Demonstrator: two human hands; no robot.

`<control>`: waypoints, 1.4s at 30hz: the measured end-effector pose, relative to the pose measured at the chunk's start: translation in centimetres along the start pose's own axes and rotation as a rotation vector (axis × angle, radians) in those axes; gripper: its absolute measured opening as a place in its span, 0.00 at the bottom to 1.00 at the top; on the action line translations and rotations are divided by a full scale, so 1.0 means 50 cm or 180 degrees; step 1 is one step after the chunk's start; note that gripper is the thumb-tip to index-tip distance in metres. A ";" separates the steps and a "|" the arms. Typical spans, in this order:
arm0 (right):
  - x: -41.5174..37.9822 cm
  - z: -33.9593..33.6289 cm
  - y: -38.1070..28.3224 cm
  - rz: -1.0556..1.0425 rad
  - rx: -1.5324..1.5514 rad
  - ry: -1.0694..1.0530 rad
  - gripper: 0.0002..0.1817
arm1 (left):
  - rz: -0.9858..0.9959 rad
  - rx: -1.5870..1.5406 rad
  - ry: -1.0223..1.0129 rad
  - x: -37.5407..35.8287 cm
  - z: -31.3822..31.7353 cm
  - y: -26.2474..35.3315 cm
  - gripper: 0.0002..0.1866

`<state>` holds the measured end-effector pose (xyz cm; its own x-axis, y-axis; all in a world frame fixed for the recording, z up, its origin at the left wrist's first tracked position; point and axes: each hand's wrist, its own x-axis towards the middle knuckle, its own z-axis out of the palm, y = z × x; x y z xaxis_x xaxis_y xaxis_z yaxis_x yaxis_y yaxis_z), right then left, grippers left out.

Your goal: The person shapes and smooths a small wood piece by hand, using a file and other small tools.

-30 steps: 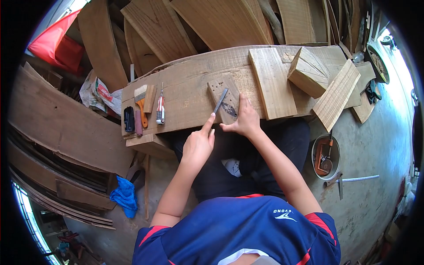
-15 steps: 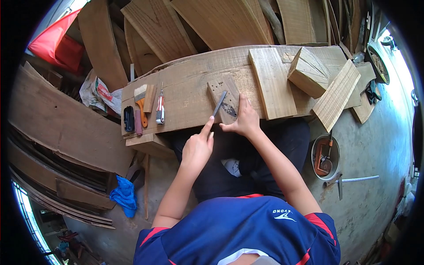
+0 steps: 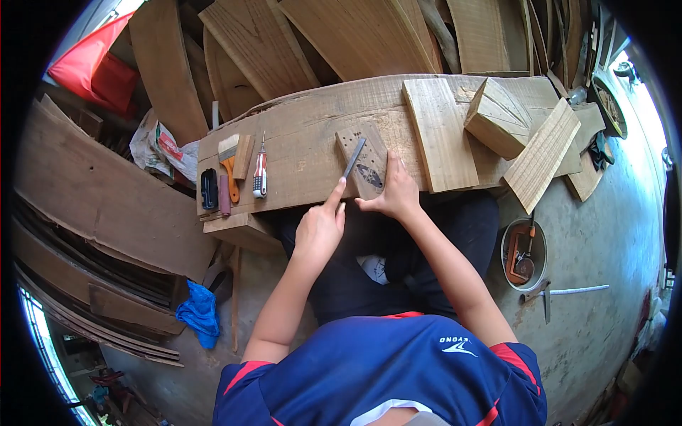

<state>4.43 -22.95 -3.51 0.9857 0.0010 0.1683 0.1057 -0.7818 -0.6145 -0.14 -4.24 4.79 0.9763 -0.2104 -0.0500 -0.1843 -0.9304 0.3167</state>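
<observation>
My left hand is closed around a narrow, flat grey metal tool, a file or a chisel, its handle hidden in the grip. The index finger stretches along the tool. Its blade slants over the top of a small wooden block that has several small holes and a dark, leaf-shaped hollow or mark. My right hand grips the block's near right corner, fingers along the right side and thumb at the near end. The block lies on a thick wooden bench.
On the bench's left lie a brush, a screwdriver-like tool and a black object. A board, a chunky block and a slanting plank occupy the right. A bucket with tools stands on the floor.
My left hand and the metal tool have moved slightly forward over the block. My right hand and the block stay almost where they were.
</observation>
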 end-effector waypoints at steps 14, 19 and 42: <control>-0.002 0.002 0.002 -0.0044 -0.0029 0.0015 0.74 | -0.0080 -0.0051 -0.0050 0.039 0.002 0.012 0.30; -0.001 0.005 0.004 -0.0125 -0.0060 0.0115 0.74 | -0.0032 -0.0038 -0.0007 -0.001 -0.004 -0.003 0.30; 0.001 -0.002 0.000 0.0054 0.0063 -0.0056 0.74 | -0.0054 -0.0092 -0.0026 0.062 -0.008 0.025 0.29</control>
<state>4.48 -23.00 -3.43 0.9895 -0.0012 0.1444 0.0914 -0.7694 -0.6322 2.68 -5.95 5.40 0.9783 -0.1973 -0.0631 -0.1644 -0.9248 0.3430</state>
